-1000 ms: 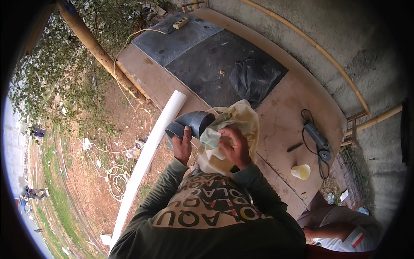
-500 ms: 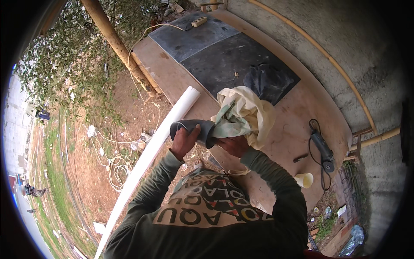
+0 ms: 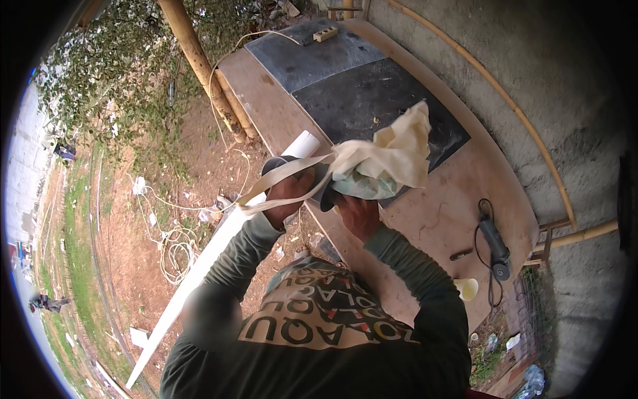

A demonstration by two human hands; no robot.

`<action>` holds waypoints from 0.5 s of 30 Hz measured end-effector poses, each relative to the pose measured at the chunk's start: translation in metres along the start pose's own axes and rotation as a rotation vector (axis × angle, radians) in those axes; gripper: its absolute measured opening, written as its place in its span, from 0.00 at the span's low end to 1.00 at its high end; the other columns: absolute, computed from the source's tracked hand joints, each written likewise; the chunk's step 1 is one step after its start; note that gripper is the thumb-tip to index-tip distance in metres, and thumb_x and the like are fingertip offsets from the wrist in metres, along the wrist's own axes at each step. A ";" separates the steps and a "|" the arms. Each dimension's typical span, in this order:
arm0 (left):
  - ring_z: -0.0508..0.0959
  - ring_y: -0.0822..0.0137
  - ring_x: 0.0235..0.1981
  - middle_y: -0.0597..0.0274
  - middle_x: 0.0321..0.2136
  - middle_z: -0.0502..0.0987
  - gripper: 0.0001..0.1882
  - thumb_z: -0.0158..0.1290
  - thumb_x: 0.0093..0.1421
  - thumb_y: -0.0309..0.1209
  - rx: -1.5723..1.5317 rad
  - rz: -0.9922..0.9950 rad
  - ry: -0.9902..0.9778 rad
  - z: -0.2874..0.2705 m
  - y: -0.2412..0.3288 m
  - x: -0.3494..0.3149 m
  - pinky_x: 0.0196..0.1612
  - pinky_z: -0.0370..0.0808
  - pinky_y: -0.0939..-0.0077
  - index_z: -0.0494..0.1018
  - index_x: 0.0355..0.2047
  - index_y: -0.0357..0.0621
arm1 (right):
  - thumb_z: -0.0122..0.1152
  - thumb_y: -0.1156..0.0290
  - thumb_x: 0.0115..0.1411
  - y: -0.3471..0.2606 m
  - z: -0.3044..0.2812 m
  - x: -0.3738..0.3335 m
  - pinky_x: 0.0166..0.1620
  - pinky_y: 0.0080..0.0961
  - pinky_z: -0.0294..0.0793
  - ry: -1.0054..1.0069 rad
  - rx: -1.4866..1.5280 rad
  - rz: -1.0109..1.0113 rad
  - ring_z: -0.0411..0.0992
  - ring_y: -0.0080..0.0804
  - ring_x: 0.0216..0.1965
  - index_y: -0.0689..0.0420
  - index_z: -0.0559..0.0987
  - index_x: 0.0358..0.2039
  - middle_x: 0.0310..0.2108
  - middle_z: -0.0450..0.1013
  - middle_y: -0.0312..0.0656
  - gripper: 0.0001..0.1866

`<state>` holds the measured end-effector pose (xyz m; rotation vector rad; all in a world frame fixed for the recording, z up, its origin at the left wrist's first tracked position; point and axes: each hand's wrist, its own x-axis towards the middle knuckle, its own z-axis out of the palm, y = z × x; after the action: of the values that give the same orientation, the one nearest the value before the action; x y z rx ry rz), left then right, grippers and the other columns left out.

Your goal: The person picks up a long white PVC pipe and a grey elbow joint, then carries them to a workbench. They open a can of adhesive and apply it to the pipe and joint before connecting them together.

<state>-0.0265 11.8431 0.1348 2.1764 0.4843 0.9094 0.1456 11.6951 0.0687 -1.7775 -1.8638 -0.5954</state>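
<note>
My left hand [image 3: 287, 194] is wrapped round a short dark grey tube with a flared end [image 3: 327, 194]. A pale strap hangs across that hand and partly hides its fingers. The strap belongs to a crumpled cream cloth [image 3: 389, 156] with a greenish patch, bunched at the flared end. Against the cloth and the flare, my right hand [image 3: 359, 216] is closed on the cloth's lower side, its fingertips partly hidden. A long white pipe [image 3: 219, 256] slants beneath my left forearm, its far end near the table edge.
On the wooden table [image 3: 425, 226] lie dark sheets [image 3: 379, 93], a power strip [image 3: 325, 34], an angle grinder [image 3: 493, 243] and a small dark object [image 3: 460, 254]. A pale yellow cup-like piece [image 3: 468, 288] sits at the near edge. Coiled cable [image 3: 178, 249] lies on the ground.
The cloth has swung up and rightward, and its strap has come across my left hand. Both hands have stayed by the grey tube. The dark crumpled piece on the sheet is now covered from view.
</note>
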 end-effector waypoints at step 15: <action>0.76 0.52 0.50 0.49 0.50 0.75 0.22 0.52 0.69 0.36 -0.345 -0.100 0.186 0.022 -0.008 -0.034 0.55 0.71 0.60 0.67 0.59 0.38 | 0.45 0.60 0.69 -0.017 -0.069 0.028 0.54 0.39 0.77 0.435 2.361 1.345 0.76 0.38 0.51 0.59 0.73 0.56 0.51 0.76 0.45 0.22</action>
<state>-0.0343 11.8186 0.1028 1.7517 0.4816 1.0603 0.1319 11.6736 0.1403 -0.4545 0.0742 1.1772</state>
